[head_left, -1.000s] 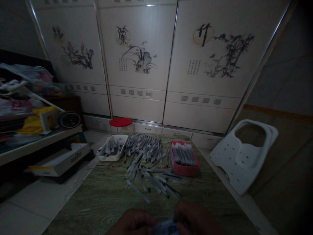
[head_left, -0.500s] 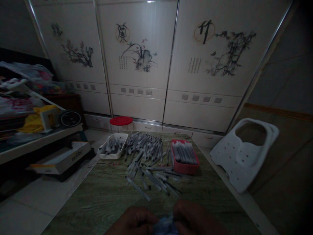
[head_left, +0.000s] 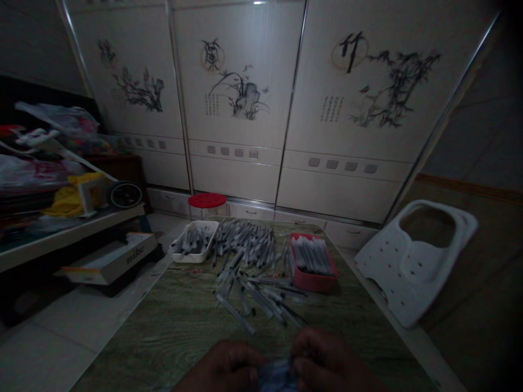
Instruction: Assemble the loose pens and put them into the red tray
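At the near edge of the table, my left hand (head_left: 231,363) and my right hand (head_left: 322,356) face each other with fingers curled. Between them is a bluish, shiny, crumpled-looking thing (head_left: 278,375), blurred and cut off by the bottom of the view; both hands grip its sides. Loose clear pens with dark ends (head_left: 261,299) lie scattered just beyond my hands. A larger heap of such pens (head_left: 247,239) is at the far end. More pens stand in a red tub (head_left: 314,282), and others lie in a white tray (head_left: 196,257).
The wood-patterned table (head_left: 163,326) narrows toward sliding cabinet doors (head_left: 237,71). A red stool (head_left: 207,200) stands behind it. To the right leans a white plastic chair-like piece (head_left: 412,267). On the left are a laden low bench (head_left: 81,222) and an open shoe box (head_left: 110,261).
The whole scene shifts slightly to the right as my head turns a little. My right hand's fingers have risen slightly, and both hands keep hold of the bluish thing.
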The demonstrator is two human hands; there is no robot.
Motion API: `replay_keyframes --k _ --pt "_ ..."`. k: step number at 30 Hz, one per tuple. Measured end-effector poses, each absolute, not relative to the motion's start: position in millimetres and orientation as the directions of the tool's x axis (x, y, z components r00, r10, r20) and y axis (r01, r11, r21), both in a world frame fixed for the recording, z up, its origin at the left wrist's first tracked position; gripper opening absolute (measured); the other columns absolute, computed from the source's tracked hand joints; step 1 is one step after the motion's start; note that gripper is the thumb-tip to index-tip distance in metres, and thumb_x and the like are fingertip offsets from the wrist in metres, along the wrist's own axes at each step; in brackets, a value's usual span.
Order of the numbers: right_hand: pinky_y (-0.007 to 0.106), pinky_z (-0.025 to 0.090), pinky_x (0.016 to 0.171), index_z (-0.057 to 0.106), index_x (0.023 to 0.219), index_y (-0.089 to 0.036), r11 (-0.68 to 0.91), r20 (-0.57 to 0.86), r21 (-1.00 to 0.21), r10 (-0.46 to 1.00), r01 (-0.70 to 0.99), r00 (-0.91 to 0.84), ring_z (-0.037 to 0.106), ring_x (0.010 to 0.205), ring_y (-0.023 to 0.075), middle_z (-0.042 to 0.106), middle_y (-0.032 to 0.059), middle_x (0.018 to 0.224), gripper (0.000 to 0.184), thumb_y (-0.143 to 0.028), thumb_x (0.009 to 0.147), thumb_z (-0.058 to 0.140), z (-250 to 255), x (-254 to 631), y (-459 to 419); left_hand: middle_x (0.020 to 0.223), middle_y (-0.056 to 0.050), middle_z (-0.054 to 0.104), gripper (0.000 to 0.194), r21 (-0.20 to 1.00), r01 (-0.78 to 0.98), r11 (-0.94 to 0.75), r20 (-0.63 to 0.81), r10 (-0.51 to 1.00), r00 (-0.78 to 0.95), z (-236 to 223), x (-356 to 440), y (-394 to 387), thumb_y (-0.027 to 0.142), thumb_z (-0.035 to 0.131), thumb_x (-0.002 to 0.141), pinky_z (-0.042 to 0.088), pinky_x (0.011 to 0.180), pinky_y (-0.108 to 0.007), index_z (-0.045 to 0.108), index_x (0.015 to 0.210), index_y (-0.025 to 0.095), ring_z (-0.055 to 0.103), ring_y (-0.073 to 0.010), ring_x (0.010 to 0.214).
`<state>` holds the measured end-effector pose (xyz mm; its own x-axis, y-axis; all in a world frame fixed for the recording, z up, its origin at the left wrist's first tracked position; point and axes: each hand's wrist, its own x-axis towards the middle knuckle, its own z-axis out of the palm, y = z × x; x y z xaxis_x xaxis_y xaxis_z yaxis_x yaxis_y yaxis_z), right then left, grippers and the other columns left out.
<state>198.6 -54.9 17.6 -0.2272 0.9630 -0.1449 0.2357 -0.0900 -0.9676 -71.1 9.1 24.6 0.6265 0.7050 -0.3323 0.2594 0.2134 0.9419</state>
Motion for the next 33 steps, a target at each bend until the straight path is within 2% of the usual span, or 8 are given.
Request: replay_keyframes --k 4,8,11,17,22,25,29,33 --pt "0.024 0.041 0.057 0.057 0.092 -0.022 -0.131 -0.19 -0.962 0.95 0.239 -0.246 0.057 0.062 0.013 0.064 -0.0013 0.075 0.045 -0.066 0.093 0.063 16.2 194.8 -55.1 0.089 -0.004 0.072 0.028 0.947 0.256 0.195 -0.317 0.7 0.64 20.9 -71.3 10.1 0.039 0.076 0.078 0.045 0.083 -0.034 0.083 0.095 0.018 0.06 -0.0221 0.086" --pt "0.026 0.042 0.058 0.056 0.08 -0.023 -0.028 -0.127 -0.895 0.973 0.444 -0.194 0.056 0.059 0.0137 0.061 -0.0016 0.068 0.051 -0.068 0.103 0.046 18.7 188.9 -55.4 0.095 -0.006 0.074 0.029 0.948 0.239 0.21 -0.315 0.73 0.606 19.2 -71.6 8.2 0.039 0.077 0.078 0.045 0.088 -0.037 0.084 0.098 0.019 0.061 -0.0245 0.092" --pt "0.028 0.045 0.063 0.059 0.078 -0.023 0.002 -0.097 -0.882 0.978 0.472 -0.186 0.06 0.061 0.0158 0.06 -0.0013 0.065 0.055 -0.065 0.107 0.037 23.0 188.8 -55.0 0.096 -0.007 0.075 0.032 0.948 0.206 0.241 -0.318 0.728 0.608 19.6 -71.6 6.9 0.042 0.079 0.076 0.045 0.089 -0.038 0.084 0.098 0.019 0.062 -0.0257 0.095" --pt "0.028 0.043 0.067 0.064 0.096 -0.022 0.008 -0.113 -0.871 0.97 0.491 -0.216 0.06 0.074 0.0174 0.065 -0.0009 0.079 0.028 -0.05 0.097 0.062 32.1 196.0 -55.7 0.097 -0.007 0.074 0.031 0.942 0.237 0.236 -0.333 0.738 0.587 18.6 -71.0 6.7 0.038 0.079 0.075 0.045 0.089 -0.037 0.084 0.099 0.018 0.062 -0.0254 0.094" --pt "0.028 0.043 0.063 0.058 0.079 -0.023 -0.019 -0.138 -0.872 0.968 0.49 -0.208 0.058 0.065 0.0156 0.061 -0.0009 0.069 0.055 -0.07 0.103 0.042 24.6 191.0 -54.8 0.098 -0.007 0.074 0.03 0.944 0.222 0.246 -0.33 0.749 0.575 19.7 -70.5 6.6 0.036 0.079 0.075 0.045 0.092 -0.038 0.083 0.098 0.018 0.062 -0.0265 0.097" --pt "0.028 0.044 0.065 0.062 0.079 -0.022 -0.024 -0.129 -0.868 0.975 0.496 -0.178 0.059 0.065 0.0159 0.058 -0.0012 0.066 0.064 -0.073 0.104 0.033 19.4 192.0 -54.0 0.095 -0.006 0.074 0.029 0.945 0.23 0.231 -0.325 0.731 0.6 18.8 -69.9 8.2 0.037 0.078 0.076 0.045 0.09 -0.037 0.083 0.097 0.018 0.061 -0.0253 0.095" --pt "0.028 0.044 0.065 0.065 0.095 -0.021 -0.014 -0.122 -0.882 0.972 0.47 -0.2 0.06 0.071 0.017 0.064 -0.0004 0.078 0.049 -0.068 0.101 0.05 19.8 198.4 -54.8 0.091 -0.006 0.073 0.033 0.94 0.218 0.264 -0.342 0.702 0.624 16.4 -70.1 9.4 0.041 0.079 0.075 0.044 0.085 -0.036 0.083 0.096 0.017 0.06 -0.0235 0.088" --pt "0.029 0.045 0.071 0.061 0.089 -0.022 0.025 -0.103 -0.856 0.97 0.516 -0.218 0.06 0.075 0.0177 0.066 0.0006 0.079 0.044 -0.062 0.103 0.048 24.6 197.5 -55.5 0.099 -0.007 0.075 0.031 0.944 0.232 0.233 -0.327 0.745 0.581 17.6 -70.3 8.1 0.041 0.08 0.076 0.045 0.089 -0.037 0.082 0.098 0.018 0.062 -0.0261 0.097"
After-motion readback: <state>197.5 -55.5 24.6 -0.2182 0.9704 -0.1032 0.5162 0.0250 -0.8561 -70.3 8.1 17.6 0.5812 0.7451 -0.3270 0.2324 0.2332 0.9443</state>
